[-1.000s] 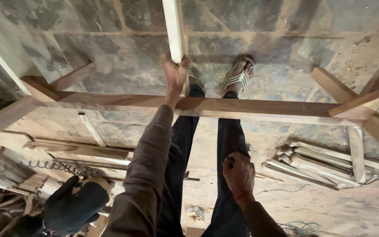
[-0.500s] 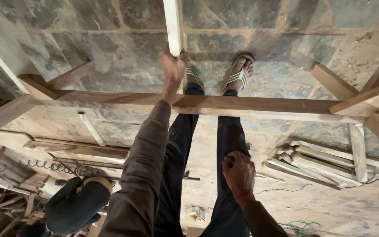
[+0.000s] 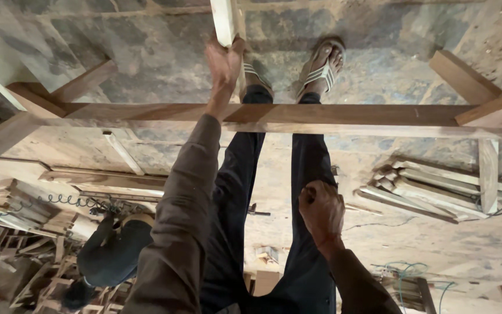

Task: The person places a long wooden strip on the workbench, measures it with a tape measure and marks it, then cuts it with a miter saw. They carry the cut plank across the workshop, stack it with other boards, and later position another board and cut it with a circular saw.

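Note:
My left hand reaches far out and is closed around the lower end of a pale wooden slat that stands upright near my sandalled feet. A long brown wooden beam crosses the view just below that hand, in front of my dark trousers. My right hand is held in a fist against my right thigh, and nothing shows in it. Both arms wear brown sleeves.
The beam joins angled frame pieces at the left and right. A stack of wooden slats lies to the right. Another person in dark clothing crouches at lower left by a coiled cable and scrap wood.
My left hand has crept slightly further out along the slat, and the view has shifted a little. My right fist has stayed on the thigh.

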`<move>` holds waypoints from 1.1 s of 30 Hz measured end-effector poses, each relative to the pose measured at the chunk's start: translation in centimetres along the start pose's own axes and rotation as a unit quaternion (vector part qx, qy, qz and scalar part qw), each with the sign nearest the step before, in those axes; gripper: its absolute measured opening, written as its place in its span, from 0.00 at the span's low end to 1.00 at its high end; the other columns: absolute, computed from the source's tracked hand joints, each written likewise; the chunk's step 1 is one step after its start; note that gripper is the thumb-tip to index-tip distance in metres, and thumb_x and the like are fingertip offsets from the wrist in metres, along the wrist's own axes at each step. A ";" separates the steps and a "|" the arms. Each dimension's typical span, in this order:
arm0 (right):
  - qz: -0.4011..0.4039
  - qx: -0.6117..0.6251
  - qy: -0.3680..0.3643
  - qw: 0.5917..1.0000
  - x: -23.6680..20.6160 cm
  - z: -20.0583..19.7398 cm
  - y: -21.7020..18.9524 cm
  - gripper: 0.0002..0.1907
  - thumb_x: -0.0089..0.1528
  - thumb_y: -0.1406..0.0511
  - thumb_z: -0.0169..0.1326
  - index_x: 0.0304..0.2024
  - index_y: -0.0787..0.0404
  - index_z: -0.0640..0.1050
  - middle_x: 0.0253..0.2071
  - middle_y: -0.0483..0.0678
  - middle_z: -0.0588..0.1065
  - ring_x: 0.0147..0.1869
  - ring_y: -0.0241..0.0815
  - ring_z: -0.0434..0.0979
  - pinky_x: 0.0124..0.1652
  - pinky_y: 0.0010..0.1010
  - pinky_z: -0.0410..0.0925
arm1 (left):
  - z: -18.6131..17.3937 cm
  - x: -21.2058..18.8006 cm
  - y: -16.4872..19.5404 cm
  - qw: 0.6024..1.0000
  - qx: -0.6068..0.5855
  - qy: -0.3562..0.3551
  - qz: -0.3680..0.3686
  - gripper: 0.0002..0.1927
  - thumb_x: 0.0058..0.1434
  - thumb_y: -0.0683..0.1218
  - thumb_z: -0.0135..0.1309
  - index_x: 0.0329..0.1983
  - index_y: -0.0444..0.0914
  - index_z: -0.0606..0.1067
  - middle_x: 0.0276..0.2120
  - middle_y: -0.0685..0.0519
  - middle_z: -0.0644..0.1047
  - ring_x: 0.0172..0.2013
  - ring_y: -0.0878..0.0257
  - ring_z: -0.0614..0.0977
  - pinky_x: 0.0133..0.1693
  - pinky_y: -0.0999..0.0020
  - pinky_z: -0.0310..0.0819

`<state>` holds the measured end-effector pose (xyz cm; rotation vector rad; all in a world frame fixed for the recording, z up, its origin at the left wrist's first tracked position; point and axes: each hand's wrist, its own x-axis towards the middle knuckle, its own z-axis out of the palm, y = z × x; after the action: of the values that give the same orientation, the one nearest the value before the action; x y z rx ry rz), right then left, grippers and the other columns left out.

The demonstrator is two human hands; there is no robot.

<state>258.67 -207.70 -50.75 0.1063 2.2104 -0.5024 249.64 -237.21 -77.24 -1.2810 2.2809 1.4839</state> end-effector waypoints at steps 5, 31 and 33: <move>-0.020 0.006 0.013 1.000 -0.1 -0.2 -0.2 0.05 0.57 0.66 0.60 0.30 0.57 0.76 0.30 0.48 0.77 0.39 0.54 0.77 0.41 0.46 0.69 | -0.5 -0.6 1.0 0.999 -0.029 -0.015 -0.016 0.14 0.51 0.45 0.55 0.36 0.28 0.78 0.23 0.46 0.83 0.24 0.60 0.85 0.28 0.64 0.80; -0.011 0.013 0.012 1.000 -0.8 0.8 0.2 0.06 0.57 0.66 0.61 0.29 0.58 0.76 0.30 0.49 0.76 0.39 0.54 0.76 0.42 0.46 0.70 | -1.0 -0.5 0.4 0.995 -0.088 -0.050 -0.024 0.15 0.51 0.45 0.55 0.35 0.27 0.78 0.25 0.48 0.80 0.24 0.61 0.81 0.26 0.63 0.78; -0.015 0.008 0.019 1.000 -0.9 0.8 0.2 0.06 0.56 0.66 0.61 0.29 0.58 0.76 0.31 0.49 0.77 0.40 0.55 0.76 0.41 0.46 0.69 | -1.2 -0.7 0.8 0.994 -0.097 -0.044 -0.018 0.15 0.52 0.44 0.54 0.36 0.26 0.77 0.24 0.47 0.78 0.24 0.60 0.79 0.27 0.62 0.78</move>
<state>259.92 -207.77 -50.59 0.0922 2.2486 -0.5382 249.88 -237.60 -75.72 -1.2690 2.0904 1.7484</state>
